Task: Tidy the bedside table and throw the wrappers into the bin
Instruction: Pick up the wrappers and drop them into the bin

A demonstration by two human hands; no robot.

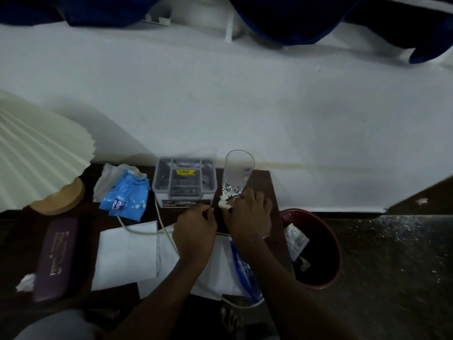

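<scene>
On the dark bedside table (pixel 267 182), my right hand (pixel 247 212) closes its fingers over a small crumpled white wrapper (pixel 224 203) at the foot of an empty drinking glass (pixel 236 173). My left hand (pixel 196 227) sits just left of it with curled fingers, pinching at something small in front of a grey plastic box (pixel 183 182); what it pinches is too small to tell. A blue crumpled wrapper (pixel 127 195) lies left of the box. The dark red bin (pixel 333 244) stands on the floor to the right, holding a white packet (pixel 295 239).
A pleated lamp shade (pixel 39 155) on a wooden base (pixel 61 197) fills the left. A purple case (pixel 54 258), white papers (pixel 125 256), a white cable (pixel 147 231), a blue-edged plastic bag (pixel 241 268) and a white tissue (pixel 24 282) lie on the table. The white wall is behind.
</scene>
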